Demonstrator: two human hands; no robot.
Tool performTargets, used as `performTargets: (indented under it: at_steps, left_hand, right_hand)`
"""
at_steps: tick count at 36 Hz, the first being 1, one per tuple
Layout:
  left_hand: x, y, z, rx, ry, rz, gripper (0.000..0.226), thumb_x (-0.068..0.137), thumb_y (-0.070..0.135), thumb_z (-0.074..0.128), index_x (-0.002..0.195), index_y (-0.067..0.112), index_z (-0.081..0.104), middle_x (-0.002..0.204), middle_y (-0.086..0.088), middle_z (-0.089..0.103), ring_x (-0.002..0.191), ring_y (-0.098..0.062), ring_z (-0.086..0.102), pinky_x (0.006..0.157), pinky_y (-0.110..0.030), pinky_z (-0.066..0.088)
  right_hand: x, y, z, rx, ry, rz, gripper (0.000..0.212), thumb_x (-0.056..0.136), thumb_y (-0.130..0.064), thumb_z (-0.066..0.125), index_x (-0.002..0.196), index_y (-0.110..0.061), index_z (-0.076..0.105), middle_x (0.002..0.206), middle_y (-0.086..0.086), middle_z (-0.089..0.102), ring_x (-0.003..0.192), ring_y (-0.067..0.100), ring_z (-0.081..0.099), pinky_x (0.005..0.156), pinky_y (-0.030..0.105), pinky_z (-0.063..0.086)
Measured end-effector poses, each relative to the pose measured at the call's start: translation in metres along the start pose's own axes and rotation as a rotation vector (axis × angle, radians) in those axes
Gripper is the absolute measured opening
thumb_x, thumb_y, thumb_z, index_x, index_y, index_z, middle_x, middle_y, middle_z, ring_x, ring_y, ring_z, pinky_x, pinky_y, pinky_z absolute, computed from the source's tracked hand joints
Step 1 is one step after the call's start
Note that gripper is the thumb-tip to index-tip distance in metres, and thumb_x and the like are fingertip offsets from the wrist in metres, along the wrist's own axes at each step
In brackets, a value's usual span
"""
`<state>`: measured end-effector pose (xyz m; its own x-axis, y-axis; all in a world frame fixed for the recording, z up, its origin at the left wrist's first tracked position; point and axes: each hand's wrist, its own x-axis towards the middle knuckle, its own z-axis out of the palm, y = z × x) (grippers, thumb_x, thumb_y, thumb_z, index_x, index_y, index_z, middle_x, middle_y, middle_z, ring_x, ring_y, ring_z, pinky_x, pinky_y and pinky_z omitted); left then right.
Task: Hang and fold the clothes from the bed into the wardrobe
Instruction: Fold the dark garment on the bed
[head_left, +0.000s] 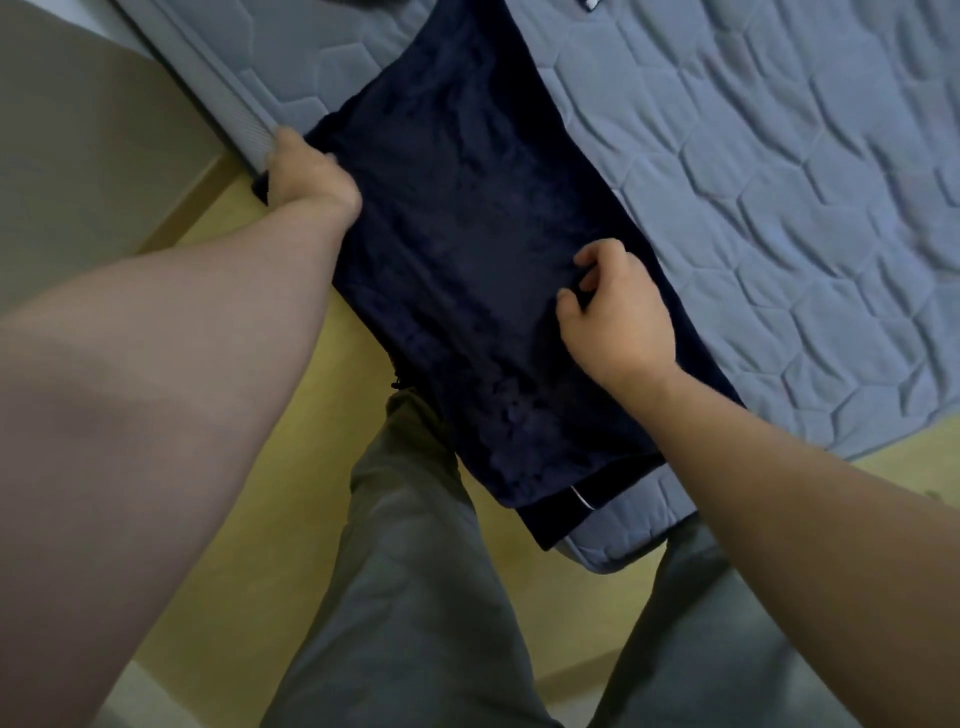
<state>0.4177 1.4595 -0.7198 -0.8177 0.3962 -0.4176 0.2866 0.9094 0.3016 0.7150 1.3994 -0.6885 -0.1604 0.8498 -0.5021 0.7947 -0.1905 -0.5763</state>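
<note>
Item: navy garment, laid flat across the near corner of the bed, lower hem overhanging. Left hand grips its side edge at the mattress rim; right hand pinches a tuck of cloth, likely tensioning it for a fold. Surrounds: yellow floor, grey trousers; no obstruction apparent

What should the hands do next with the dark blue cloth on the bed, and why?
Probably fold it in half: lift the end the left hand grips and bring it toward the near end. The dark blue garment lies flat on the mattress, and the right hand pinches it midway.
</note>
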Motion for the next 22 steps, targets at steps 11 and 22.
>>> performTargets:
  at_steps: [11,22]
  left_hand:
    - [-0.045,0.044,0.014,0.334,0.046,0.572,0.065,0.075,0.005,0.053,0.139,0.017,0.044,0.152,-0.006,0.036,0.135,-0.028,0.04,0.114,-0.037,0.031]
    - [-0.087,0.087,0.042,0.846,-0.309,1.209,0.097,0.069,0.012,0.071,0.154,0.02,0.026,0.164,-0.006,0.016,0.151,-0.033,0.008,0.122,-0.05,0.011]
  right_hand:
    - [0.048,0.028,-0.036,0.015,-0.058,0.275,0.078,0.071,-0.06,0.077,0.134,-0.028,0.044,0.134,0.007,0.049,0.126,0.026,0.048,0.106,0.049,0.041]
    - [0.045,0.085,-0.066,0.241,-0.768,0.547,0.075,0.047,-0.046,0.095,0.114,-0.035,0.063,0.107,-0.013,0.071,0.095,0.01,0.068,0.09,0.032,0.052]
